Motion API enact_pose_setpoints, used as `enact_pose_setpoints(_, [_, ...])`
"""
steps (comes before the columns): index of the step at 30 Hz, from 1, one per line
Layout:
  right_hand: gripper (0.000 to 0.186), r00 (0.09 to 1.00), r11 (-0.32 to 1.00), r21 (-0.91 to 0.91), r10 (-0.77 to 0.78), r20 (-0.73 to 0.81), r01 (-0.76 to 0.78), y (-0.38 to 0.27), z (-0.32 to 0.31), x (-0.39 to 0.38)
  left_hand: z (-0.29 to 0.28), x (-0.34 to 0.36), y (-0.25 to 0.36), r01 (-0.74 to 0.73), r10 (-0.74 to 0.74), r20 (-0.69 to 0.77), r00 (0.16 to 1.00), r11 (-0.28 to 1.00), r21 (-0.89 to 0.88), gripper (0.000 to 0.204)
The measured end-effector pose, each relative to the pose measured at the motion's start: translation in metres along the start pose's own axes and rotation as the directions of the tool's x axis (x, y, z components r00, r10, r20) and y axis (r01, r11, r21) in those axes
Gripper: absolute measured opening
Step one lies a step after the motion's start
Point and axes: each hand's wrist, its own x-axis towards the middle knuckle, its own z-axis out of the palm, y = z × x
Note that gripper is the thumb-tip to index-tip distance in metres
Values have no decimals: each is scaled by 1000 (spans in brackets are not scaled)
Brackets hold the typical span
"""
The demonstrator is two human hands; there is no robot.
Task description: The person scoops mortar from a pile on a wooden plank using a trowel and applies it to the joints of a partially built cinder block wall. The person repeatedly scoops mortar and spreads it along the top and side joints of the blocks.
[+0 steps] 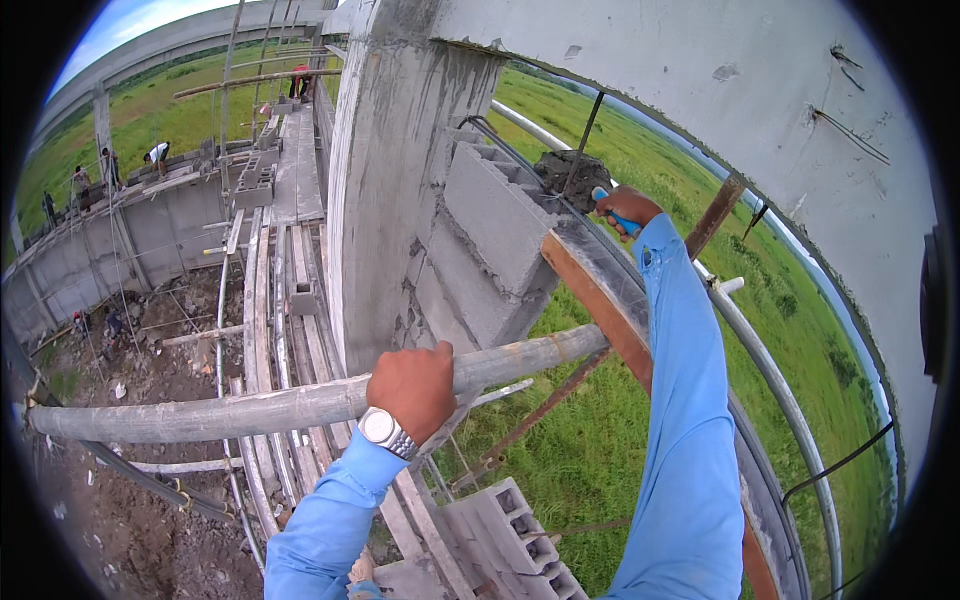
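Observation:
My left hand (410,392), with a steel watch on the wrist, is closed around a grey metal scaffold pipe (220,410) crossing in front of me. My right hand (630,208) grips a blue-handled tool (617,210) beside a lump of wet grey mortar (566,172); the tool's working end is unclear. Just left of it are stacked concrete blocks (485,225) against a concrete column (377,190). Below runs a ledge edged with an orange-brown board (585,290). Dark rebar (588,140) rises beside the mortar.
A concrete beam (720,70) hangs at upper right. Narrow planks (262,360) form a walkway high above bare soil and grass. More blocks (507,520) sit low ahead. Several workers (157,156) are on the far wall at left. A pipe (790,400) curves along the right.

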Motion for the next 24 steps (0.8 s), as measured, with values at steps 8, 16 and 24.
enact_pose_setpoints(8, [41, 978, 924, -369, -161, -132, 102, -12, 18, 7, 0, 1, 2, 6, -7, 7, 1000, 1000, 25, 37])
enact_pose_setpoints(16, [46, 940, 830, -544, -275, -203, 125, -10, 19, 16, 2, -1, 0, -6, 6, -37, 999, 1000, 2, 35])
enact_pose_setpoints(24, [48, 948, 712, -699, -262, -182, 63, -16, 30, -7, 3, -1, 0, -21, 19, -63, 998, 999, -25, 31])
